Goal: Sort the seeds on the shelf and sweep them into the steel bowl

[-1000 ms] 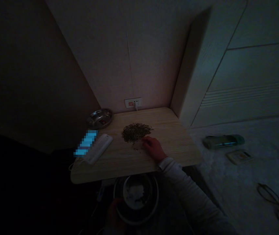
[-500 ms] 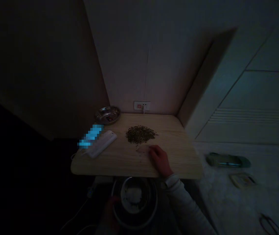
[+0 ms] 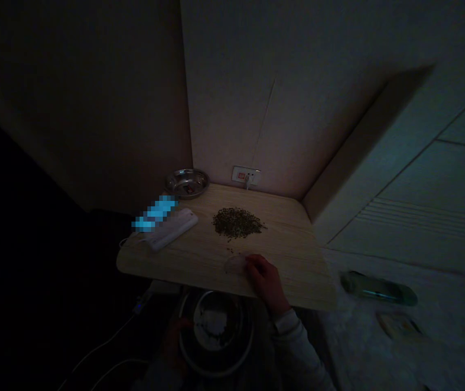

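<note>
On the pale wooden tabletop [image 3: 293,266] lies a loose pile of small dark greenish grains [image 3: 237,223]. A few stray grains sit between the pile and my right hand [image 3: 262,277]. That hand is closed on the edge of a thin, see-through curved piece [image 3: 236,264], like clear plastic, resting near the table's front. Below the table edge is a round metal bowl [image 3: 217,368] with dark bits inside its pale, shiny bottom. My left hand [image 3: 174,336] is at the bowl's left rim, its fingers curled over it; deep shadow hides much of that hand.
A shallow steel dish [image 3: 187,183] stands at the back left corner, with a white power strip [image 3: 174,229] and a blurred bright blue screen [image 3: 155,214] before it. A wall socket [image 3: 246,175] holds a plug. A green bottle-like object [image 3: 379,288] lies on the floor at right.
My right hand has drawn the clear piece toward the table's front edge, away from the pile. My left hand stays at the bowl. The view has tilted slightly.
</note>
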Demonstrator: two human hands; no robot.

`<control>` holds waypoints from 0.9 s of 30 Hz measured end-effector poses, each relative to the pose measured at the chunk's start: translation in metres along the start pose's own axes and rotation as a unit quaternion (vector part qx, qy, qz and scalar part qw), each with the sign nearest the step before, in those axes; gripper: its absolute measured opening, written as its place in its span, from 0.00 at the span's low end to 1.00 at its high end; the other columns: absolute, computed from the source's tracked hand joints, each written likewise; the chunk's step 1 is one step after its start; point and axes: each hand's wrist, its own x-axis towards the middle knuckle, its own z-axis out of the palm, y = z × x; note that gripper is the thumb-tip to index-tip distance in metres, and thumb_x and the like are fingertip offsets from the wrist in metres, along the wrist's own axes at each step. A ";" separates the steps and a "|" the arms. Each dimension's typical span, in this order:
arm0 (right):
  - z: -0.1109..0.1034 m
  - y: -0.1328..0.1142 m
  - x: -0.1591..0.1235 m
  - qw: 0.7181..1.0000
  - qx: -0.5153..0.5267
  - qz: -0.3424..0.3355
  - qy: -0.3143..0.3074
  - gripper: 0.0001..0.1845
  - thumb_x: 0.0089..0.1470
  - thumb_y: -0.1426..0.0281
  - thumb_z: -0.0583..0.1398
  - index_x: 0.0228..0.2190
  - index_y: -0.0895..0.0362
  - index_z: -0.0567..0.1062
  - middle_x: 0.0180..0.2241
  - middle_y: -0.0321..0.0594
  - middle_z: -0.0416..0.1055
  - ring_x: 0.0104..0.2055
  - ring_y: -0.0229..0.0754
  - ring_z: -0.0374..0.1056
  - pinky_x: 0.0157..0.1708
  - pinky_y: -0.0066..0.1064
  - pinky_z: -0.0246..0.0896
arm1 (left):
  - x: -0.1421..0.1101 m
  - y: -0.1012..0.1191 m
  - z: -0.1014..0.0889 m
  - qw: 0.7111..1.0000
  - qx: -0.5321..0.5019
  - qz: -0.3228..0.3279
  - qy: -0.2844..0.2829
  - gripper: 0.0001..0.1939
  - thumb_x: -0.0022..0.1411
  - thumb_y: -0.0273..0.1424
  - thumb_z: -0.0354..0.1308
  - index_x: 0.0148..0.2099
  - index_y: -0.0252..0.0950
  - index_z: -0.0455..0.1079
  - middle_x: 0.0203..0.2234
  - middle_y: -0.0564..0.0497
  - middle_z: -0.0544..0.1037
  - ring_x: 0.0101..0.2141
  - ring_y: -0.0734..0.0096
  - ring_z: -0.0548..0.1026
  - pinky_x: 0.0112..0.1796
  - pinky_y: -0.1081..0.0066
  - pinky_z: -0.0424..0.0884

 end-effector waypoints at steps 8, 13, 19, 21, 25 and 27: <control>0.001 0.003 0.000 0.999 -0.032 -0.001 -0.017 0.11 0.46 0.67 0.52 0.30 0.57 0.70 0.29 0.39 0.69 0.32 0.41 0.63 0.33 0.30 0.56 | -0.002 0.003 0.003 1.000 0.006 -0.021 0.003 0.15 0.45 0.21 0.48 0.10 0.32 0.63 0.08 0.46 0.70 0.15 0.68 0.68 0.22 0.69 0.66; 0.000 0.002 0.000 0.998 -0.048 -0.007 -0.028 0.11 0.47 0.67 0.51 0.31 0.57 0.70 0.30 0.39 0.69 0.32 0.40 0.62 0.33 0.30 0.55 | 0.000 0.003 0.002 1.000 0.012 -0.005 0.015 0.15 0.45 0.22 0.49 0.10 0.31 0.64 0.09 0.45 0.70 0.15 0.67 0.69 0.22 0.68 0.66; 0.001 0.003 0.000 0.997 -0.071 0.003 -0.033 0.11 0.46 0.68 0.52 0.32 0.57 0.70 0.28 0.39 0.69 0.31 0.40 0.62 0.32 0.30 0.55 | -0.011 0.006 0.009 1.000 0.017 -0.008 0.007 0.15 0.45 0.20 0.47 0.11 0.32 0.64 0.08 0.46 0.69 0.14 0.69 0.68 0.20 0.70 0.66; 0.001 0.002 0.000 0.997 -0.074 0.001 -0.037 0.11 0.46 0.68 0.52 0.32 0.57 0.70 0.28 0.39 0.69 0.31 0.40 0.62 0.32 0.30 0.55 | -0.015 0.007 0.011 1.000 0.020 -0.008 0.019 0.16 0.45 0.21 0.47 0.10 0.32 0.63 0.07 0.47 0.69 0.13 0.69 0.68 0.20 0.70 0.66; 0.000 0.000 0.000 0.996 -0.086 0.000 -0.036 0.10 0.44 0.69 0.53 0.30 0.57 0.71 0.28 0.40 0.69 0.32 0.40 0.61 0.32 0.30 0.54 | -0.013 0.005 0.009 0.999 0.023 0.000 0.029 0.16 0.45 0.21 0.48 0.10 0.33 0.63 0.08 0.47 0.70 0.14 0.68 0.68 0.20 0.69 0.66; -0.001 -0.002 -0.001 0.995 -0.091 -0.008 -0.041 0.10 0.44 0.69 0.53 0.29 0.57 0.72 0.28 0.40 0.69 0.32 0.40 0.61 0.32 0.30 0.54 | -0.009 0.004 0.007 1.000 0.018 -0.009 0.019 0.15 0.46 0.22 0.48 0.10 0.31 0.64 0.09 0.45 0.71 0.15 0.67 0.69 0.22 0.68 0.67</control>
